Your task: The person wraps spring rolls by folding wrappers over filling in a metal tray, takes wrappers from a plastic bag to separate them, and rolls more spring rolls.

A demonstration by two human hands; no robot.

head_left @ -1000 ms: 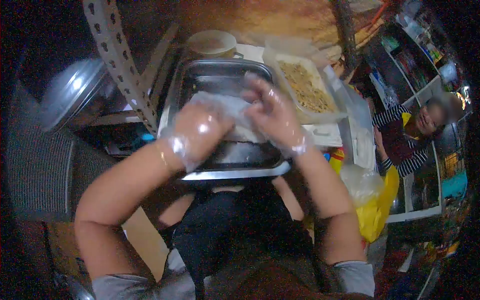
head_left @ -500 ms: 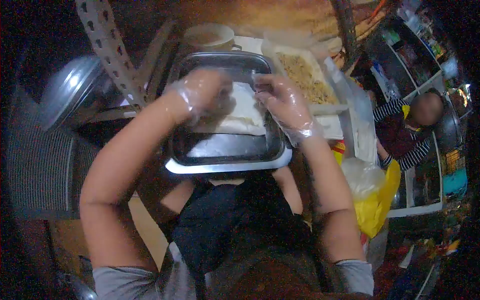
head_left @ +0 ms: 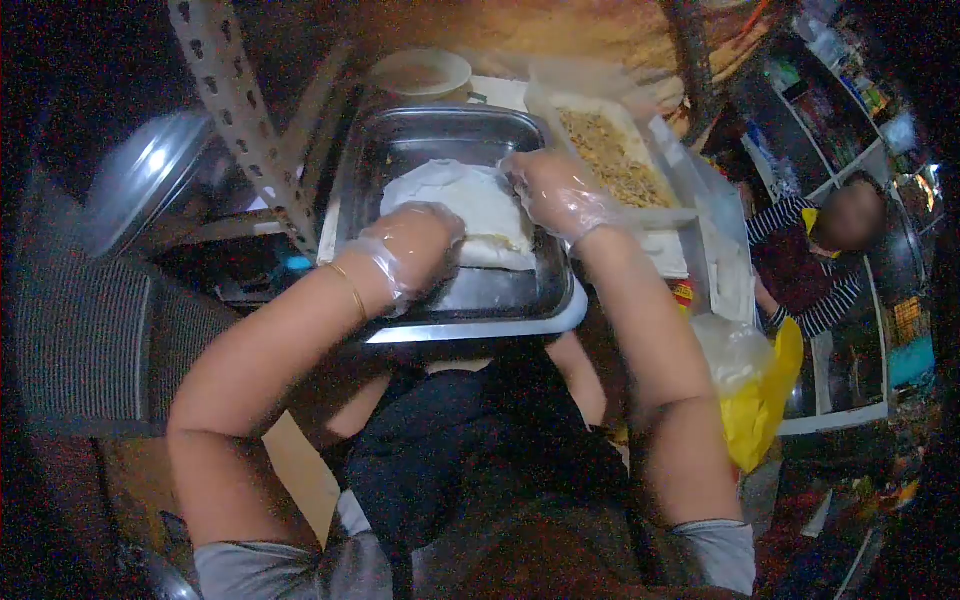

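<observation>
A stack of thin, floppy white wrapper sheets (head_left: 475,205) lies in a deep metal tray (head_left: 450,125); a strip of filling seems to show along its front edge. Both hands wear clear plastic gloves. At the stack's front left, my left hand (head_left: 415,250) is closed, its curled fingers on the sheet's edge and its fingertips partly hidden. My right hand (head_left: 565,195) pinches the sheet at its far right corner, beside the tray's right wall.
Right of the tray stands a white container (head_left: 660,215) of chopped brownish filling (head_left: 615,155). A pale bowl (head_left: 420,72) sits behind. A metal lid (head_left: 150,180) leans at left near a perforated post (head_left: 225,100). Yellow bag (head_left: 760,410) and a person in striped sleeves (head_left: 810,250) are at right.
My left hand has come down toward me, from above the sheets to their front left edge. My right hand has shifted slightly, staying at the right corner. More of the white sheet shows.
</observation>
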